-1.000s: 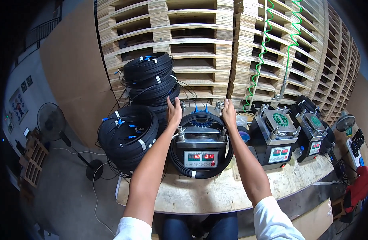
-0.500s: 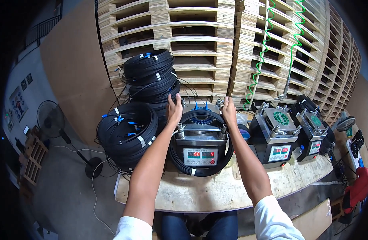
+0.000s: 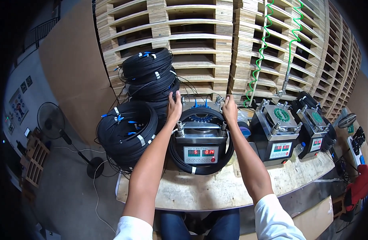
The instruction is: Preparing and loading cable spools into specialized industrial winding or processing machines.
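Observation:
A black polishing machine (image 3: pixel 201 143) with a lit red display stands in front of me. A black cable coil (image 3: pixel 193 169) loops around it, hanging over its front and rising over its top. Blue connectors (image 3: pixel 200 106) sit at the machine's round top plate. My left hand (image 3: pixel 175 108) is beside the machine's upper left, thumb and fingers apart and pointing up. Opposite it, my right hand (image 3: pixel 230 109) rests by the rear right clamp post, next to the coil. Its fingertips are partly hidden, so I cannot tell whether it grips anything.
More cable coils (image 3: pixel 127 134) are stacked at the left, with a taller stack (image 3: pixel 149 74) behind. Two similar machines (image 3: pixel 278 134) (image 3: pixel 313 130) stand at the right of the wooden table (image 3: pixel 184 196). Pallets (image 3: pixel 192 40) rise behind; green spiral hoses (image 3: pixel 262 52) hang there. A fan (image 3: pixel 52 120) stands left.
The reading on the front machine's display has changed. My hands stay at the machine's two sides, and the coil keeps its place. The whole view has shifted very slightly.

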The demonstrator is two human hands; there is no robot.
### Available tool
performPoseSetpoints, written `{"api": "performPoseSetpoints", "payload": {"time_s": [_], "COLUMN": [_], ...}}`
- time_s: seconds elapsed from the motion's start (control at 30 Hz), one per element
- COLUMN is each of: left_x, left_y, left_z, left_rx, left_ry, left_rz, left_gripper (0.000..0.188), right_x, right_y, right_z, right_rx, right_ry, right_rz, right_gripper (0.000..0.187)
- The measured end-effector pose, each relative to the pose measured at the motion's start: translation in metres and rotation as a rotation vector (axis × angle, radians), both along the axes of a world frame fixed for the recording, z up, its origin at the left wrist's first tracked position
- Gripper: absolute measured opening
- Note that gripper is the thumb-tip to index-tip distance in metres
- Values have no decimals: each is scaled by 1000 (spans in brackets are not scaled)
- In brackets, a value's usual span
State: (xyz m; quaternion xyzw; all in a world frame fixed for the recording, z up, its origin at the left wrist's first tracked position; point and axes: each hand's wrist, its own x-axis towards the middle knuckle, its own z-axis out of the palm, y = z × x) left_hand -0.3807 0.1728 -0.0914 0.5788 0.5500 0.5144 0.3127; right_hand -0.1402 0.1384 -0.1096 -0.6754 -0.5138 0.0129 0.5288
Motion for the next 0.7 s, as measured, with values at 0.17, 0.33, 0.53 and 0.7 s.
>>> {"api": "performPoseSetpoints", "payload": {"time_s": [0.17,0.33,0.53,0.7], "left_x": [-1,-8,4,-2], "left_y": [9,13,28,17], "left_z": [-2,-7,-1,-1], "left_rx": [-38,-82,-187,-149], "left_ry": [-36,83,-16,-3], "left_rz": [-47,25,-16,-29], "left_gripper": [87,88,89,90], "right_x": [7,-4,9,-2], "right_y": [17,8,15,9], "right_z": [-8,-8,-13,-8], "right_rx": [129,193,231,55], "right_ry": [85,107,33,26], "right_rz": [149,227,114,67], "right_gripper": [29,49,31,29]}}
